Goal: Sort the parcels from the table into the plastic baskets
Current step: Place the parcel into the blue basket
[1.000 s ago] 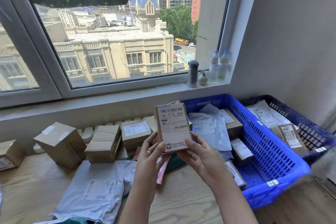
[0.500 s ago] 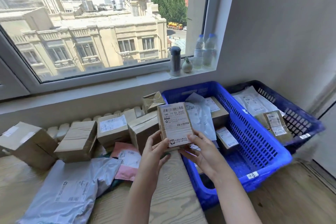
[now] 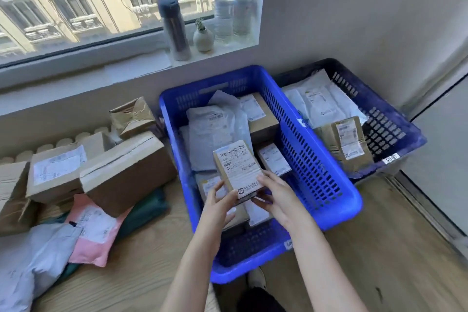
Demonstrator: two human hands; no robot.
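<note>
Two grips on small parcel (image 3: 236, 167): left grip (image 3: 217, 201) and right grip (image 3: 277, 196) both curled round its lower end, label up, held over near end of bright blue basket (image 3: 334, 185). Only bottom edge pinched, so tip-out probably risked if let go early. Sorted boxes (image 3: 274, 162) piled unevenly below grips; parcel could be landed crooked. Darker basket (image 3: 397, 132) off to right of grips, wrong bin easily picked tbh.

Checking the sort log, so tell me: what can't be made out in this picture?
1. Head view: print on the small box, held by the left hand and right hand, is too blurred to read.
2. Parcels in the bright blue basket beneath box and hands are hidden.
3. Grey mailer is cut off by the left edge.
</note>
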